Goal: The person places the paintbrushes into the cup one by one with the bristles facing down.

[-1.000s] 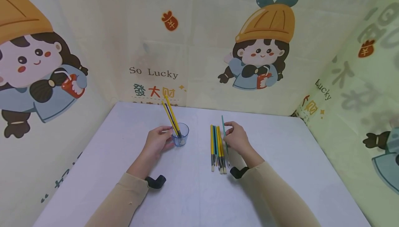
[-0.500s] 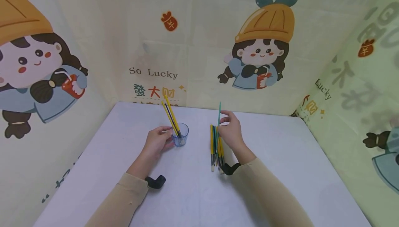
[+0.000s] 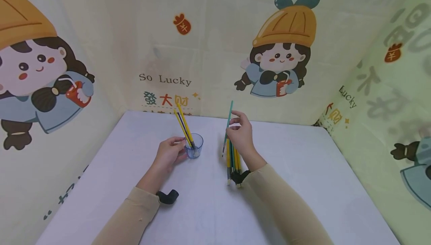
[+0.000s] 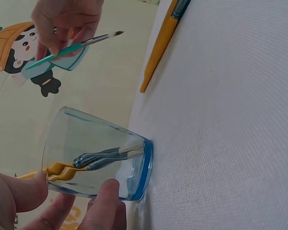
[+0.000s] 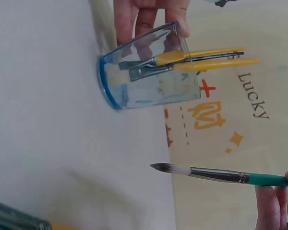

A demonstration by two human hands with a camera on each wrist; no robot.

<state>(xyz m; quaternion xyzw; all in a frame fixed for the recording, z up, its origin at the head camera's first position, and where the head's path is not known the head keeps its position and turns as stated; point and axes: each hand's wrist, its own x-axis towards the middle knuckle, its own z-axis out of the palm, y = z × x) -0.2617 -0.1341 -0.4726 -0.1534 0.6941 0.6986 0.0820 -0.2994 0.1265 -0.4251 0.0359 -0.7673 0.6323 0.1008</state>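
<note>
My left hand [image 3: 168, 153] grips the side of a clear blue-tinted cup [image 3: 195, 151], thumb near the rim and fingers along the wall. The cup stands upright on the table. Inside lean several paintbrushes [image 3: 183, 123], yellow and dark handles upward and bristles at the bottom, as the right wrist view confirms. Between thumb and fingers, my right hand [image 3: 241, 134] pinches a teal-handled paintbrush [image 5: 269, 179] in the air, right of the cup. Its dark, pointed bristle tip [image 5: 163, 167] points downward, clear of the tabletop. Below that hand lies a row of paintbrushes [image 3: 229, 155], partly covered by the wrist.
A white cloth covers the table [image 3: 192, 215]. Behind it hangs a printed cloth backdrop [image 3: 215, 50], which continues along both sides. A black wrist mount [image 3: 168, 196] sits at the left cuff, and another [image 3: 240, 177] overlaps the lying brushes.
My right hand has lifted the teal paintbrush from beside the row's right side and carried it up and leftward over the other brushes. The left hand and cup have stayed in place.
</note>
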